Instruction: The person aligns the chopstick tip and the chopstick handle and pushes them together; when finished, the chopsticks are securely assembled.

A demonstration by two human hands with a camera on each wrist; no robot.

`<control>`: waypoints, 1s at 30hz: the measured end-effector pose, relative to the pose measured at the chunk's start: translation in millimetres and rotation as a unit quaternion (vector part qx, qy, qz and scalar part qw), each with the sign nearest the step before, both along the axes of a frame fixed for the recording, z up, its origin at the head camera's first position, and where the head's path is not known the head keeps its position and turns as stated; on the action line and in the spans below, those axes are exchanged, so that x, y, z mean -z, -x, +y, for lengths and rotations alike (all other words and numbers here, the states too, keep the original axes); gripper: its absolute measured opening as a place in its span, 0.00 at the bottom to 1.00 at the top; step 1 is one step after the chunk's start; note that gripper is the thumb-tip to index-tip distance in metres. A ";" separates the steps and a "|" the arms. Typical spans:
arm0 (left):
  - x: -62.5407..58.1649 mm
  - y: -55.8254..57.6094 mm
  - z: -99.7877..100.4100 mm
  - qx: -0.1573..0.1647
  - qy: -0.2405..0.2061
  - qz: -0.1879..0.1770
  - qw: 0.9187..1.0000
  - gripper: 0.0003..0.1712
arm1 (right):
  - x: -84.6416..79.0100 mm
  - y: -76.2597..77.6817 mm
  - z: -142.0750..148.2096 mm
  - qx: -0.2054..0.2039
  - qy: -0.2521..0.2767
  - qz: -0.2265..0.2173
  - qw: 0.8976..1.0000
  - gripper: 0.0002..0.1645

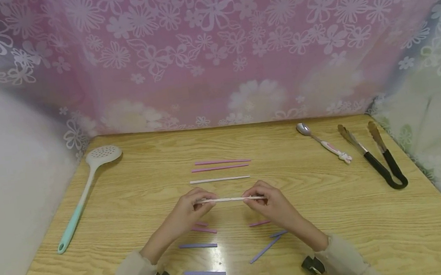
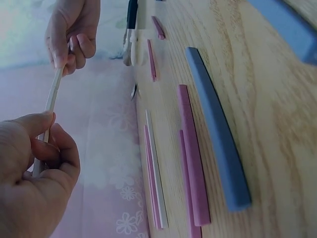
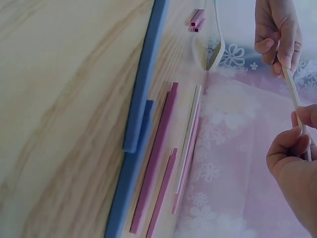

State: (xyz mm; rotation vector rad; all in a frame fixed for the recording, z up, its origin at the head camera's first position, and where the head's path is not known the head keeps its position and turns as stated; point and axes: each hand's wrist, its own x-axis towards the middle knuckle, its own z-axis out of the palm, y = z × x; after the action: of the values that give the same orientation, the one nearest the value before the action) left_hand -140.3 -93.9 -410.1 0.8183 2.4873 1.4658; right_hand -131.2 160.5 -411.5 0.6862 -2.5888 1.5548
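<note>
A thin white stick [image 1: 230, 199] is held level above the middle of the table, one end in each hand. My left hand [image 1: 190, 209] pinches its left part between thumb and fingers; my right hand [image 1: 270, 202] pinches the right part the same way. A faint break shows near the stick's middle, but I cannot tell whether it is one piece or two meeting. Beyond the hands lie another white stick [image 1: 220, 179] and two pink sticks [image 1: 220, 168]. Below the hands are shorter pink sticks [image 1: 204, 230], partly hidden by the hands, and several blue sticks [image 1: 205, 273].
At the left lies a slotted skimmer [image 1: 103, 154] with a mint handle. On the right are a spoon [image 1: 303, 129] with a rabbit-ended handle and black-handled tongs [image 1: 389, 167]. Floral cloth [image 1: 211, 65] hangs along the wooden table's [image 1: 144, 156] back edge.
</note>
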 end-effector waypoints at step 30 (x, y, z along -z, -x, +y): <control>14.1 -5.8 10.2 -0.009 -0.019 0.008 1.000 0.15 | 9.5 -6.6 2.0 -0.014 -0.005 0.061 0.998 0.03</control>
State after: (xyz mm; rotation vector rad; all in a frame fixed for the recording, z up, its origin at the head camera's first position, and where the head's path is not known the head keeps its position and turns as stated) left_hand -134.5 -83.7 -424.2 0.8187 2.4935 1.5216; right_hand -124.6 162.4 -421.0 0.7943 -2.5104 1.4594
